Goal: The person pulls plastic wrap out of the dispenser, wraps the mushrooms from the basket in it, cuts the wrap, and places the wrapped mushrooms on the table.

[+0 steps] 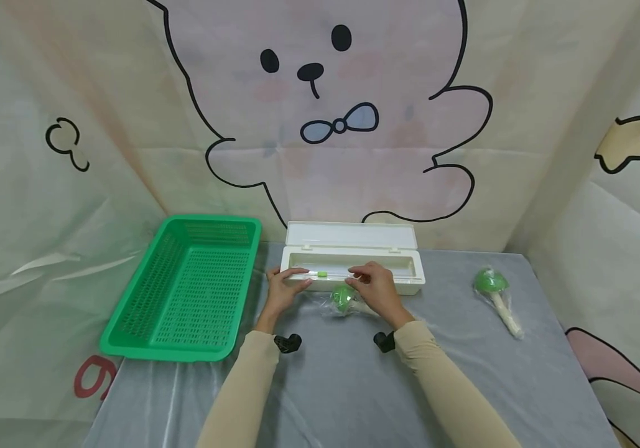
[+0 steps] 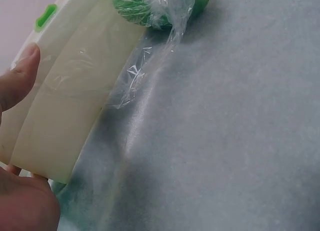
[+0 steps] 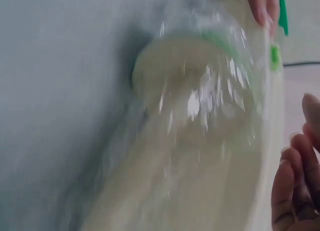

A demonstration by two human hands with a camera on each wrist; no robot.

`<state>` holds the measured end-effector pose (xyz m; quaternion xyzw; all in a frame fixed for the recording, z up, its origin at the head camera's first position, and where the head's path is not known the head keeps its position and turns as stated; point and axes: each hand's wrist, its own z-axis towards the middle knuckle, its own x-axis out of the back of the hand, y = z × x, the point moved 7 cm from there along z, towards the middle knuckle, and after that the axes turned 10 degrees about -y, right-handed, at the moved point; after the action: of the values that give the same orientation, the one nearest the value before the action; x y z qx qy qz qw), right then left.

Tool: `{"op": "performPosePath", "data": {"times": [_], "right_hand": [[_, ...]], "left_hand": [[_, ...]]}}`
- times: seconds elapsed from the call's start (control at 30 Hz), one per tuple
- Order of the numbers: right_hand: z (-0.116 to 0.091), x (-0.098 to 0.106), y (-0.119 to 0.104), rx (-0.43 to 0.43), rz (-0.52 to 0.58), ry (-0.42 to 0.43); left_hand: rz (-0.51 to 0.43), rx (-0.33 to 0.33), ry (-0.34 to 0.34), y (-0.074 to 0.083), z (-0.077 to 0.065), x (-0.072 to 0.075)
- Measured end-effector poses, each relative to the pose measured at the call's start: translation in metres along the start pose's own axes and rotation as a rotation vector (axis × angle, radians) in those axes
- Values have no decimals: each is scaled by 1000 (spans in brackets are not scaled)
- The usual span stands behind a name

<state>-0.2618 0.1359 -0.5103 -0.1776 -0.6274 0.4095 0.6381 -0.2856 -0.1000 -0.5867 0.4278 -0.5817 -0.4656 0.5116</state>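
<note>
A long white storage box (image 1: 364, 289) stands at the back of the table, its lid (image 1: 353, 235) raised. A green latch (image 1: 322, 274) shows at its front rim. My left hand (image 1: 282, 292) grips the box's left end; in the left wrist view the thumb (image 2: 29, 63) lies on the front side and fingertips reach round the end. My right hand (image 1: 374, 287) hovers at the front rim, fingers bent loosely, with nothing visible between them in the right wrist view. Against the box's front lies a green-capped, mushroom-shaped object (image 1: 343, 297) in clear plastic wrap, its pale stem partly behind my right hand.
A green perforated basket (image 1: 108, 339) stands on the left side of the table. Another wrapped mushroom-shaped object (image 1: 491, 281) lies at the right. Grey cloth (image 1: 347, 392) covers the table, and a printed curtain (image 1: 409, 180) hangs right behind the box.
</note>
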Motion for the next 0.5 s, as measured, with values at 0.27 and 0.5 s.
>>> {"op": "performPosePath", "data": {"times": [0.27,0.5], "right_hand": [[23,-33,-7,3,16,-39],[33,-42,-9,-28,-18,-60]], "left_hand": [[-29,12,8,-1,1,0],[-12,8,11,-1,1,1]]}}
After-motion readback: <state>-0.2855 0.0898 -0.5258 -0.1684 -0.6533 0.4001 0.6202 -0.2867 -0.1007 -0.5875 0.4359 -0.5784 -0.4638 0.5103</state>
